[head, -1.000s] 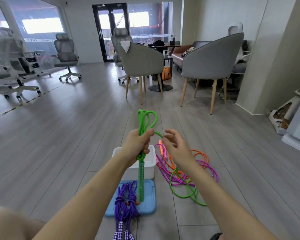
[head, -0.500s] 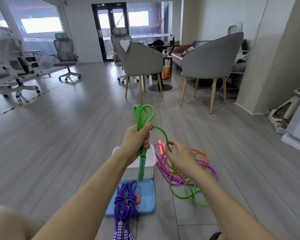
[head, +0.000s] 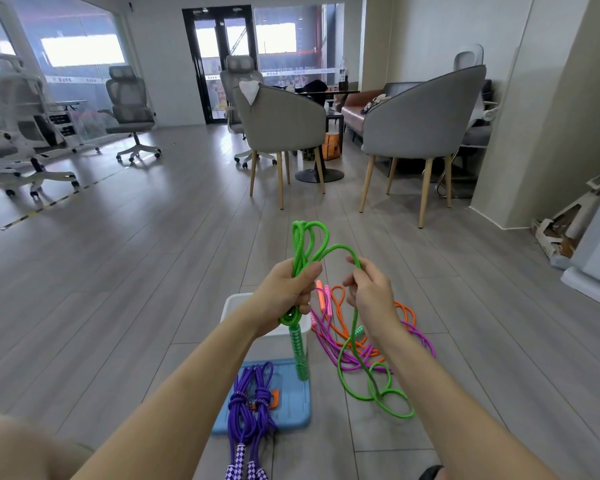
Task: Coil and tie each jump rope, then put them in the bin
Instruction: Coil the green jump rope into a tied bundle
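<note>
The white bin (head: 232,306) sits on the floor under your left hand (head: 286,292), which grips the green rope (head: 305,244) coils. At 3 o'clock, your right hand (head: 369,289) pinches the trailing strand. That slack could snag the orange and pink ropes (head: 329,327).

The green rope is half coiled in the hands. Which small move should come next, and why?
Probably the right hand should carry its pinched strand over to the left hand, adding one more loop to the green rope bundle gripped there. Much of the rope is loose on the floor.
</note>
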